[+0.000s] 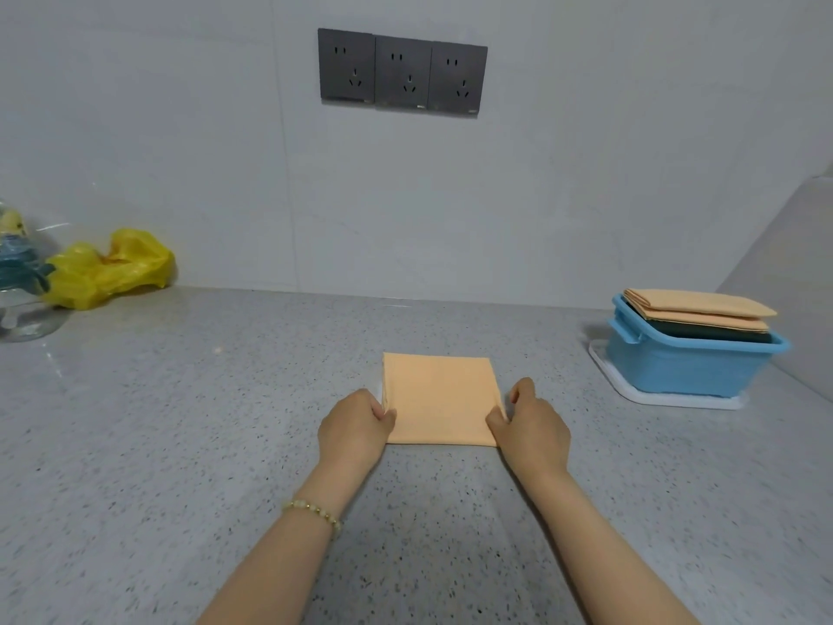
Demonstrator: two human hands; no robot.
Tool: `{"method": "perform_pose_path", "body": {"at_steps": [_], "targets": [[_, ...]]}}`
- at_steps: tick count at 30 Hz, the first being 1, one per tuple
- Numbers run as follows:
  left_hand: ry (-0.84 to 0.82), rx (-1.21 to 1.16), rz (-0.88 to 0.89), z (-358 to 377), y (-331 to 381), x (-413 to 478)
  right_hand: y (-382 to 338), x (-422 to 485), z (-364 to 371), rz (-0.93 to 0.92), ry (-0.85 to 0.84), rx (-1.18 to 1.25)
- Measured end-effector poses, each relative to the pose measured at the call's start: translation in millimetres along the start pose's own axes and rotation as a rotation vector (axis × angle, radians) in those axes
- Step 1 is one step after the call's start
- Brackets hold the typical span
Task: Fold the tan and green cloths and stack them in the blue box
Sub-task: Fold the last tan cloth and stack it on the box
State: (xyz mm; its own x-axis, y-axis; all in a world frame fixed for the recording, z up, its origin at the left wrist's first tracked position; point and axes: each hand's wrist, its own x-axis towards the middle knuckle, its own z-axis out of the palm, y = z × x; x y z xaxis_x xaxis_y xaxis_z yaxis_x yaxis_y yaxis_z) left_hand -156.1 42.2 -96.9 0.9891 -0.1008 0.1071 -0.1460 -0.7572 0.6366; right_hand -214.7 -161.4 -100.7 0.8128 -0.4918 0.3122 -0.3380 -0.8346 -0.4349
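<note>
- The worktop (180, 421) carries the blue box (685, 367) at far right, with folded cloths stacked in it.
- The folded tan cloth (439, 399) lies flat at centre, well left of the box.
- The left hand (354, 428) and right hand (532, 426) pinch its side edges; the right hand is nearer the box.

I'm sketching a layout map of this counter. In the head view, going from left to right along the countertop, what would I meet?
In order: glass vessel → yellow plastic bag → left hand → folded tan cloth → right hand → blue box. Each hand pinches a side edge of the cloth.
</note>
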Motion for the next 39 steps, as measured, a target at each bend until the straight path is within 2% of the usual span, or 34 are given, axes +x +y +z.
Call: {"method": "perform_pose_path", "body": {"at_steps": [2,4,6,7,9,12,18,24,30,34,39], "targets": [[0.023,0.007,0.022,-1.2,0.5,-3.6,-0.4,-2.4,-3.6,-0.024,0.041,0.039],[0.12,0.0,0.083,-2.8,3.5,-5.0,-4.8,-3.8,-6.1,-0.106,0.119,0.048],[0.235,0.019,0.207,-1.4,7.9,0.0,-17.5,0.2,-5.1,-0.22,0.145,0.067],[0.231,0.048,0.279,0.6,11.7,5.1,-26.4,3.4,-2.9,-0.267,0.114,0.072],[0.098,0.127,0.357,4.8,21.8,17.7,-45.5,13.0,4.7,-0.308,-0.01,0.05],[-0.122,0.227,0.284,13.7,27.5,35.5,-66.8,26.5,20.5,-0.305,-0.165,-0.054],[-0.272,0.418,0.276,31.7,13.6,50.0,-55.1,38.5,45.4,-0.281,-0.435,-0.169],[-0.332,0.44,0.254,34.1,11.8,51.1,-35.7,39.3,47.5,-0.159,-0.413,-0.202],[-0.324,0.461,0.228,34.3,6.0,28.8,-28.2,17.5,43.4,-0.178,-0.398,-0.181],[-0.318,0.451,0.238,29.2,-0.2,7.8,-23.4,-3.8,34.0,-0.234,-0.418,-0.163],[-0.321,0.416,0.276,24.2,-9.7,-11.3,-2.6,-28.4,14.2,-0.427,-0.437,-0.076]]}}
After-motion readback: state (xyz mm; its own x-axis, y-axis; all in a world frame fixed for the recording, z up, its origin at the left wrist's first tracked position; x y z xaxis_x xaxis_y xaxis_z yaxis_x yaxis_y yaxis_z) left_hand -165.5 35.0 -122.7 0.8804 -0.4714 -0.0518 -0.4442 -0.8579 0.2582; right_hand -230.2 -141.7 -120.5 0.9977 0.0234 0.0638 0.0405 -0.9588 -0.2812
